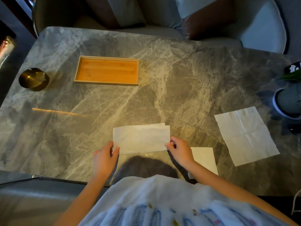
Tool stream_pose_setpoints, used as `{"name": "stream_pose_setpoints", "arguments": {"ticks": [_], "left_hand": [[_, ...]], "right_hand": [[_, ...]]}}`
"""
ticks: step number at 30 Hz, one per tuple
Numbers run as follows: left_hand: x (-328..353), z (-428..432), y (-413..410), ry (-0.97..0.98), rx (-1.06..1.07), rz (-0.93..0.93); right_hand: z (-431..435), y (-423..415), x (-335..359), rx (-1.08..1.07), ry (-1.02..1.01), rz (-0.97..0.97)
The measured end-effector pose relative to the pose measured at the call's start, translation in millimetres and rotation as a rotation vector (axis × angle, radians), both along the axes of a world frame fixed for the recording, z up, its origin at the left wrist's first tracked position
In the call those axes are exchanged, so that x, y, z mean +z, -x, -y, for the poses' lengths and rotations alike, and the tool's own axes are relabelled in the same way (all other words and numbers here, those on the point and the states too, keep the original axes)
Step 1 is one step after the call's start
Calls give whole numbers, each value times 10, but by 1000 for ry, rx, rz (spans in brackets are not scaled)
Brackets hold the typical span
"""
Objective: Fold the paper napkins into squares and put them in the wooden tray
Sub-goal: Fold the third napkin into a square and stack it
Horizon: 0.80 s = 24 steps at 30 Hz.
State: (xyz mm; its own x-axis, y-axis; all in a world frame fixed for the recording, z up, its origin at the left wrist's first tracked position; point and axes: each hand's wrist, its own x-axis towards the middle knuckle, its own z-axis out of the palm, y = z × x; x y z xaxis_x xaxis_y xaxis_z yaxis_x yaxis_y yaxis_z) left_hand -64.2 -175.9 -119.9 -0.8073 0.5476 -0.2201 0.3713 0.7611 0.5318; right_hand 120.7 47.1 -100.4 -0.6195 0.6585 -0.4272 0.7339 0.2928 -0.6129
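Both hands, left hand [104, 158] and right hand [179, 150], pinch near corners of the half-folded napkin [141, 138], probably squaring edges for the next fold.

Table middle: bare marble [162, 98] between folded napkin [141, 138] and wooden tray [105, 83], a wide lane to the far left.
Tray: open from above, low rim all round.
Left of tray: brass bowl [33, 79], near but apart.
Right side: flat napkin [246, 136] lying low; ribbed pot [290, 101] upright just beyond it.
Near edge: left hand [104, 156] and right hand [180, 149] pinching the folded napkin's near corners; third napkin [205, 158] partly under the right forearm.
Far edge: chairs pushed close.
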Motion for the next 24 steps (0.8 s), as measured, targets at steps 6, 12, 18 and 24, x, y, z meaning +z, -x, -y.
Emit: {"name": "stream_pose_setpoints", "arguments": {"ticks": [6, 12, 18, 24], "left_hand": [[11, 9, 13, 8, 16, -6], [50, -15, 15, 14, 11, 12], [124, -57, -96, 57, -56, -144], [-3, -389, -243, 216, -453, -147]], "right_hand": [[-7, 41, 27, 15, -74, 19], [-7, 72, 45, -2, -85, 22], [21, 143, 162, 247, -331, -121], [289, 521, 68, 739, -374, 89]]}}
